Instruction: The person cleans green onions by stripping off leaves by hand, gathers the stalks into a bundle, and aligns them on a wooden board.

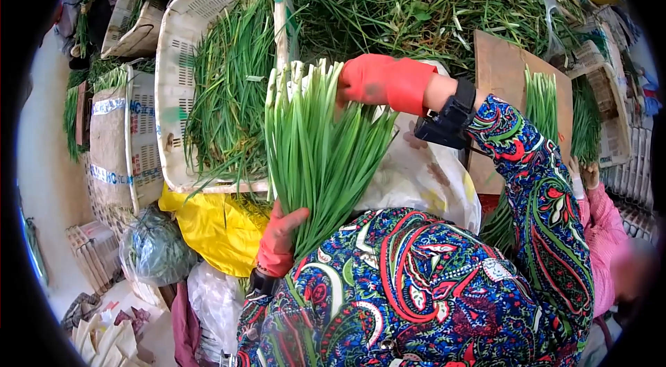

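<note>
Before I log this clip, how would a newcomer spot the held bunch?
Start at the white basket, upper left. Just right of its greens, between red-gloved right hand and left hand, fans the bunch: neat, pale ends up, unlike those tangled greens.

A hand could pass over the white sheet (pixel 406 183) between the bunch of green stalks (pixel 312 138) and the brown board (pixel 496 62), though the right hand (pixel 378 81) and its patterned sleeve (pixel 538 166) crossed above. Leftward, the bunch overlapped the raised side of the crate (pixel 280 27), blocking a direct way in. The loose heap of greens (pixel 423 10) was reachable from above. Another person's hands (pixel 591 175) crowded the board's right side, and a yellow bag (pixel 215 227) bulged beside the left hand (pixel 281 232).
</note>
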`<state>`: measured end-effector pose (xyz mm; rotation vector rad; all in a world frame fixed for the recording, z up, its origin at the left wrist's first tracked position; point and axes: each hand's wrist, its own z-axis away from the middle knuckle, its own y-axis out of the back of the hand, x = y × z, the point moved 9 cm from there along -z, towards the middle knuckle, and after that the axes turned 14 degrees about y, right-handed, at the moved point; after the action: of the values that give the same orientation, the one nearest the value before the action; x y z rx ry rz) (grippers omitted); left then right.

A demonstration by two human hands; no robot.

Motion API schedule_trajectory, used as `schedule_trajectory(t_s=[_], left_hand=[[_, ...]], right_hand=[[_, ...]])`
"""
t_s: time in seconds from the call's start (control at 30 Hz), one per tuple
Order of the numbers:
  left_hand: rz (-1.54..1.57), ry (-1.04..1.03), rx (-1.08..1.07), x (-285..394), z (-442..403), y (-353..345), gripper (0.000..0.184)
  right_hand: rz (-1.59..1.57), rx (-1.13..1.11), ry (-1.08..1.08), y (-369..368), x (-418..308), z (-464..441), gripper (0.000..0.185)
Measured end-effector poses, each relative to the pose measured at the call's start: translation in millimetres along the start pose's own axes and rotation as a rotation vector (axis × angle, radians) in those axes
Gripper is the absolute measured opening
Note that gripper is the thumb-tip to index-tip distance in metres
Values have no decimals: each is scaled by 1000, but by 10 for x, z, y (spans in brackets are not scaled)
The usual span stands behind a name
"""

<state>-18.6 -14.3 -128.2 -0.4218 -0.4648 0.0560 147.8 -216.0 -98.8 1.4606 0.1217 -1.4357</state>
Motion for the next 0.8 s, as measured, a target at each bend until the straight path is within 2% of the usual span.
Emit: schedule_trajectory(t_s=[0.03,0.07,0.13,0.17,0.2,0.23,0.27,0.3,0.33,0.37,0.4,0.47,0.53,0.6,0.67,0.73,0.8], left_hand=[[1,-1,4,-19,-22,20,47],[1,-5,-8,-3,-22,0,47],[1,-13,-28,18,-10,-34,47],[-24,-21,-17,25,-5,-11,47],[-13,-21,-4,8,-7,37,48],[-2,-20,9,-21,-14,94,48],[10,-20,22,-38,-18,130,48],[68,-60,-16,-2,-12,72,50],[73,-67,-12,1,1,82,50],[120,-53,-39,-24,-24,87,51],[165,-41,-66,-41,-55,88,51],[101,-56,-29,-59,-100,138,51],[52,-66,-12,-40,-105,133,52],[20,-72,-10,-13,-71,80,51],[32,-74,-12,-14,-44,54,51],[27,-87,-17,10,-4,42,54],[42,-111,-18,18,26,58,52]], right_hand=[[226,116,14,153,-39,34,24],[482,164,-66,253,243,-13,25],[327,601,241,803,524,274,20],[707,702,208,1120,448,510,20],[804,438,-368,1389,915,623,23],[1135,518,-401,1542,1161,853,28],[1294,850,-381,1552,956,1145,31],[979,572,-478,1379,1078,1173,36],[578,49,-596,930,952,1162,37],[439,-261,-423,417,866,1202,40],[210,-213,296,-111,726,1297,43],[111,-443,-372,-781,553,1278,46],[405,-55,25,-1331,675,1028,46],[410,30,103,-1737,860,708,47],[415,13,228,-1661,555,525,47],[424,-115,410,-1377,129,547,50],[-84,-84,117,-1027,173,539,65]])
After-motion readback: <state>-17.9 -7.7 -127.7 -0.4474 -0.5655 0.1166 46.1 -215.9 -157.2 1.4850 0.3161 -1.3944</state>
